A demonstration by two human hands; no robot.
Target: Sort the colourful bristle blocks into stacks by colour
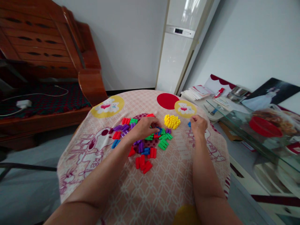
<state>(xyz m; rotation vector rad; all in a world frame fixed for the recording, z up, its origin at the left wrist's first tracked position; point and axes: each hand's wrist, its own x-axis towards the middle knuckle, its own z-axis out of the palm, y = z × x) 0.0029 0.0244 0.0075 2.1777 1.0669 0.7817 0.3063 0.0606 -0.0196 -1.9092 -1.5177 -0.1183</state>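
Bent over the middle of a mixed pile, my left hand (145, 126) has its thumb and fingertips drawn in at a small blue plastic block (159, 131); the exact grip is partly hidden. Off to the right, my right hand (198, 125) pinches another blue block (189, 124) at its fingertips, close to the tablecloth. Between the hands, yellow blocks (172, 121) are bunched together. The pile around my left hand has green blocks (163, 144), red blocks (143, 164) and purple blocks (141, 147), some lying under the hand and forearm.
A patterned cloth (173, 175) covers the round table. On the right stands a glass shelf (236, 117) with papers, a red bowl (265, 126) and a bagged item. A wooden bench (91, 84) is at the left, and a tall white appliance (174, 59) behind.
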